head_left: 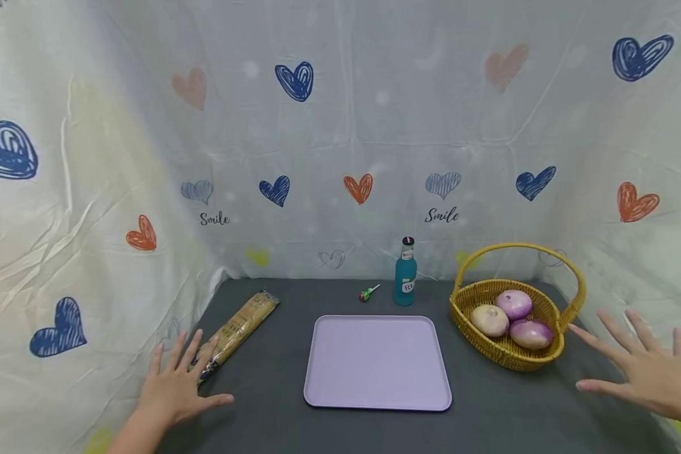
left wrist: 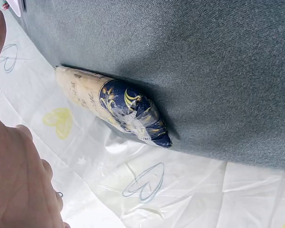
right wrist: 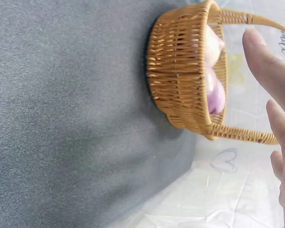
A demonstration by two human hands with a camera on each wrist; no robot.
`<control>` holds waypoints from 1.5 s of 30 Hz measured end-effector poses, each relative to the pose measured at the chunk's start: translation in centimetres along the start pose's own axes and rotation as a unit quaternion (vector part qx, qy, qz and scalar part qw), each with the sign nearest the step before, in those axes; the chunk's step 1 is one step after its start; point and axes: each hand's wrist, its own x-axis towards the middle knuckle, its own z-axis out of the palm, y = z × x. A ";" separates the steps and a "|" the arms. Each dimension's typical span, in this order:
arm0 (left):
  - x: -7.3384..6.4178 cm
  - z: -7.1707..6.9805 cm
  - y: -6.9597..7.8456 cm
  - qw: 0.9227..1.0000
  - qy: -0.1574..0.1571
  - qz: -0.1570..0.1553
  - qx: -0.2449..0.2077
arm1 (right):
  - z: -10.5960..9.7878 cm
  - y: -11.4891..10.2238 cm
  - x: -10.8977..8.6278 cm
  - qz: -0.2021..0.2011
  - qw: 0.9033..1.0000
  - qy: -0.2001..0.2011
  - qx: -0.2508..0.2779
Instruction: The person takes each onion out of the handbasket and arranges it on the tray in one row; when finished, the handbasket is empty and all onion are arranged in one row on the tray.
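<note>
My left hand [head_left: 176, 388] is spread with fingers apart, holding nothing, and overlaps the near end of a long plastic packet [head_left: 241, 328] in the head view. That packet, tan with a dark blue patterned end [left wrist: 130, 109], lies at the table's left side. On the right, my right hand [head_left: 649, 369] hovers with fingers splayed and nothing in it, beside a yellow wicker basket [head_left: 507, 362] with a tall arched handle. Inside the basket sit two purple onions [head_left: 530, 334] and a paler onion [head_left: 490, 320]. A lilac rectangular tray [head_left: 377, 362] lies between the hands.
Behind the tray stands a blue glass bottle [head_left: 405, 277] with a dark cap. A small lollipop [head_left: 367, 294] with a green wrapper lies to its left. White cloth [head_left: 340, 126] printed with hearts hangs around the back and sides of the dark grey table [head_left: 261, 410].
</note>
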 end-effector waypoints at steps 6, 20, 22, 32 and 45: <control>0.4 -0.4 0.2 1.000 -0.003 -0.002 -0.003 | -0.2 0.1 -0.1 0.010 1.000 -0.005 0.020; -0.5 -0.2 0.8 0.999 -0.012 -0.007 -0.046 | -1.1 0.3 0.7 -0.017 0.996 -0.048 0.071; -0.5 -0.1 1.2 0.997 -0.016 -0.009 -0.069 | -1.4 0.2 1.1 -0.029 0.993 -0.059 0.096; 0.4 1.1 3.4 0.992 0.007 0.004 -0.123 | -2.4 -2.1 2.2 -0.081 0.976 -0.020 0.200; 2.0 2.9 7.3 0.986 -0.013 0.015 -0.163 | -1.5 -3.1 4.5 -0.101 0.960 0.029 0.258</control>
